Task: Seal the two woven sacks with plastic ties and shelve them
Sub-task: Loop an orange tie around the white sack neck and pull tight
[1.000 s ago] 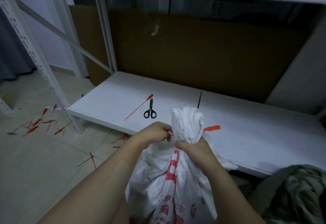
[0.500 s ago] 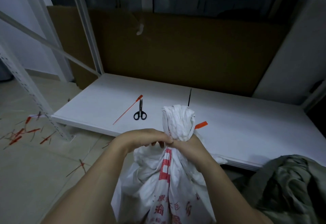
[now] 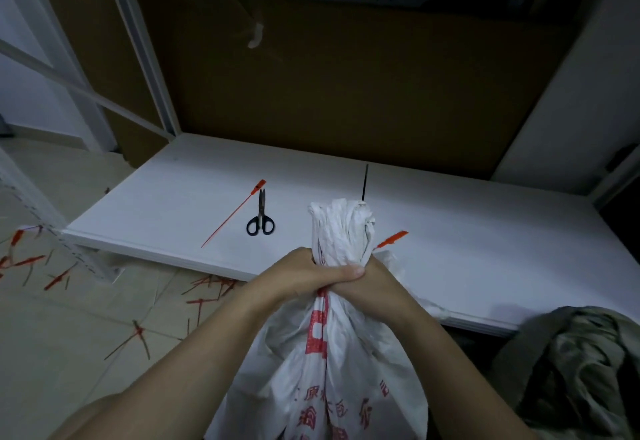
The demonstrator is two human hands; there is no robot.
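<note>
Both clamped tight on the gathered neck of the white woven sack [image 3: 341,231]: left hand [image 3: 301,275] on top, fingers curled across the right hand [image 3: 379,285], itself wrapped round the same neck. Above the grip, a bunched tuft of sack mouth standing upright. Just right of the grip, the flat tab of a red plastic tie [image 3: 393,238] poking out at a slant, the rest hidden under the fingers. Below the grip, the sack's body hanging full, red printing down its front.

Beyond the grip, the white shelf board [image 3: 467,231]. On it, up and left of the grip, black-handled scissors [image 3: 260,219] lying closed, a loose red tie [image 3: 228,218] just beside them, set diagonally. Straight beyond the tuft, a thin black tie [image 3: 364,181]. Farther left and lower, cut red ties [image 3: 29,263] scattered over the tiled floor [image 3: 69,353]. Low to the right, well apart from the grip, a crumpled olive cloth bundle [image 3: 581,370]. Behind the shelf, a brown cardboard sheet [image 3: 346,86].
</note>
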